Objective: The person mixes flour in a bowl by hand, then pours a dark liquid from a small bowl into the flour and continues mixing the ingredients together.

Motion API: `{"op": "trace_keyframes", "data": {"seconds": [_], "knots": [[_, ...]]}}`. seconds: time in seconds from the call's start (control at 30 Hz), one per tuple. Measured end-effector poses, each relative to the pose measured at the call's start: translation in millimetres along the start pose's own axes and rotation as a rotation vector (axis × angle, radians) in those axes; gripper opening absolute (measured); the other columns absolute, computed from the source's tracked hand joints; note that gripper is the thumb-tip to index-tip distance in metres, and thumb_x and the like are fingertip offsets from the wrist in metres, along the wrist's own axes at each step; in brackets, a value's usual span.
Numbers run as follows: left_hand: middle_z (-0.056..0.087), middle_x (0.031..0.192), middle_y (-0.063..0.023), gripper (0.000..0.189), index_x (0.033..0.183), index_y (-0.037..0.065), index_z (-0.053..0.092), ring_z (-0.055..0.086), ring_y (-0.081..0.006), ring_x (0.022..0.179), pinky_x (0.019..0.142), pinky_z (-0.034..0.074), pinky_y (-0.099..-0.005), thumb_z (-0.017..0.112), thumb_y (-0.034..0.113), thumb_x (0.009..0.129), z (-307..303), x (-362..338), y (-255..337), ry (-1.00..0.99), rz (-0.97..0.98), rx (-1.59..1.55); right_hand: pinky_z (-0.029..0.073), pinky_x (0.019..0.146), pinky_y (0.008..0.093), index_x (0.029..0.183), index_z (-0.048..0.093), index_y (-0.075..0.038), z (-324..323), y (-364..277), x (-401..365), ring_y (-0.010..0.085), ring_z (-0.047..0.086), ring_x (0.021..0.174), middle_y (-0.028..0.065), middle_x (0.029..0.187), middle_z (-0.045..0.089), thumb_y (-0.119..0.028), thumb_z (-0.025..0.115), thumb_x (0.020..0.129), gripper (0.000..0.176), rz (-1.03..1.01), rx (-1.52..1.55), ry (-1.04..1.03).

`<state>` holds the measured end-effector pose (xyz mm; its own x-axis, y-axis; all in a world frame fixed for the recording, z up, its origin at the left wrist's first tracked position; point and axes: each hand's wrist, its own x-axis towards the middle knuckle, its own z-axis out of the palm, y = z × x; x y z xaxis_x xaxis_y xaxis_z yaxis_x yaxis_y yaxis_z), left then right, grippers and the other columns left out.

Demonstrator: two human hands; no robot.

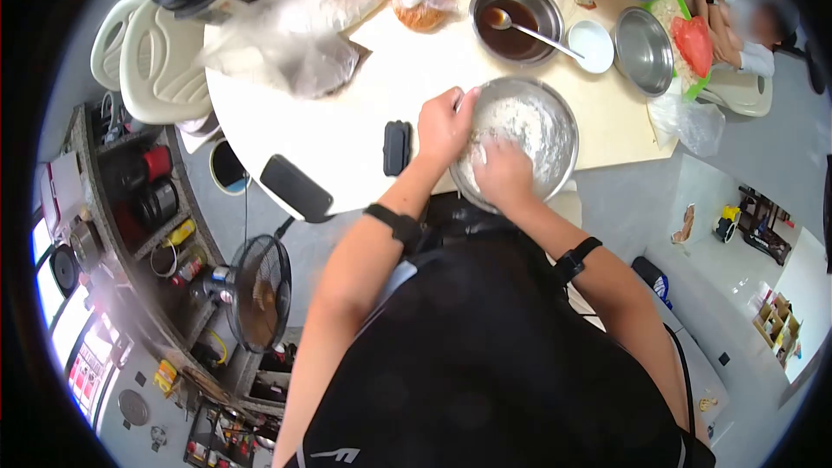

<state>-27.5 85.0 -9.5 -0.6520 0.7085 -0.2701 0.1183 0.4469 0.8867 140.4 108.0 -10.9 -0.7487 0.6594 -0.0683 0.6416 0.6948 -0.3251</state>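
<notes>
Fingers (492,149) of the right hand (508,175) reach curled into white flour (520,121) inside the mixing bowl (568,134); whether they grip any, I cannot tell. The left hand (445,128) clasps that bowl's rim at the table edge. Just beyond sits a bowl of brown liquid (518,42), spoon (546,38) inside, beside a small white bowl (591,45)

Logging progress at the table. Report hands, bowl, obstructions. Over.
Left hand at rim of round steel bowl. Right hand down in white floury mix. Second steel bowl, holding dark brown liquid, close beyond, blocking neither hand.
</notes>
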Motion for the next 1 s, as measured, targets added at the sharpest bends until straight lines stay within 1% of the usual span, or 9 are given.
{"op": "trace_keyframes", "data": {"seconds": [0.07,0.23,0.4,0.43,0.53,0.63,0.73,0.9,1.0], "knots": [[0.039,0.059,-0.0163,0.053,0.070,-0.003,0.049,0.035,-0.0210,0.056,0.056,0.039,-0.0418,0.062,0.035,0.105,2.9,1.9,-0.6,0.046,-0.031,-0.066,0.054,0.093,0.0507,0.125,0.067,-0.008,13.5,5.1,12.3,0.0390,0.064,0.112,0.0194,0.127,0.067,-0.026,0.071,0.085,0.045,0.015,-0.078,-0.079],[0.052,0.061,-0.0240,0.054,0.069,-0.002,0.055,0.046,-0.0406,0.056,0.057,0.042,-0.0451,0.064,0.039,0.103,-1.1,5.4,2.8,0.001,0.026,0.037,0.051,0.098,0.0500,0.125,0.066,-0.009,26.5,26.7,38.4,0.0322,0.057,0.125,0.0122,0.131,0.064,-0.028,0.066,0.090,0.040,-0.023,-0.133,-0.194],[0.055,0.062,-0.0229,0.054,0.070,-0.001,0.058,0.053,-0.0394,0.057,0.058,0.045,-0.0450,0.067,0.043,0.100,-7.5,-0.3,6.4,-0.074,0.064,0.195,0.052,0.093,0.0524,0.122,0.064,-0.008,16.5,26.4,58.6,0.0342,0.059,0.119,0.0119,0.124,0.066,-0.026,0.060,0.094,0.034,-0.016,0.007,-0.192],[0.056,0.062,-0.0230,0.053,0.071,-0.001,0.059,0.054,-0.0390,0.057,0.059,0.045,-0.0453,0.067,0.043,0.100,-6.6,-0.9,1.1,-0.071,0.062,0.144,0.053,0.098,0.0499,0.130,0.063,-0.006,1.8,20.1,62.3,0.0399,0.056,0.125,0.0169,0.136,0.062,-0.024,0.060,0.094,0.040,0.025,0.044,-0.293],[0.059,0.066,-0.0232,0.048,0.078,-0.001,0.063,0.059,-0.0358,0.059,0.061,0.047,-0.0449,0.066,0.041,0.101,-11.5,1.7,-11.3,-0.116,0.079,0.129,0.049,0.106,0.0511,0.135,0.063,-0.008,13.0,37.4,59.8,0.0419,0.052,0.134,0.0177,0.149,0.055,-0.032,0.061,0.097,0.045,-0.096,0.027,-0.127],[0.064,0.070,-0.0229,0.040,0.085,-0.001,0.067,0.062,-0.0336,0.061,0.063,0.049,-0.0438,0.068,0.037,0.099,-48.4,-10.6,-27.5,-0.277,0.118,0.276,0.041,0.114,0.0550,0.136,0.064,-0.009,-37.7,44.6,65.8,0.0423,0.048,0.140,0.0160,0.156,0.050,-0.044,0.062,0.098,0.052,-0.285,-0.216,-0.254],[0.069,0.085,-0.0278,0.039,0.093,0.000,0.069,0.069,-0.0444,0.083,0.075,0.053,-0.0519,0.072,0.038,0.093,-72.5,-27.1,-36.8,-0.422,0.073,0.208,0.035,0.118,0.0577,0.135,0.065,-0.009,-51.0,45.5,70.0,0.0379,0.049,0.140,0.0142,0.158,0.049,-0.054,0.062,0.097,0.059,-0.437,-0.163,-0.402],[0.052,0.069,-0.0243,0.046,0.079,-0.002,0.047,0.046,-0.0369,0.062,0.064,0.044,-0.0463,0.071,0.034,0.096,-38.0,-14.3,-29.2,-0.010,0.085,0.126,0.038,0.116,0.0525,0.133,0.066,-0.009,-36.2,32.9,66.9,0.0325,0.054,0.136,0.0153,0.155,0.053,-0.061,0.065,0.092,0.067,-0.446,-0.157,-0.448],[0.048,0.069,-0.0251,0.041,0.079,-0.002,0.049,0.043,-0.0361,0.060,0.062,0.043,-0.0458,0.068,0.029,0.098,-21.3,-16.0,-34.3,0.100,0.135,0.030,0.041,0.115,0.0500,0.133,0.066,-0.005,-44.5,40.7,59.9,0.0341,0.059,0.129,0.0165,0.146,0.061,-0.068,0.065,0.089,0.077,-0.294,-0.217,-0.454]]}}
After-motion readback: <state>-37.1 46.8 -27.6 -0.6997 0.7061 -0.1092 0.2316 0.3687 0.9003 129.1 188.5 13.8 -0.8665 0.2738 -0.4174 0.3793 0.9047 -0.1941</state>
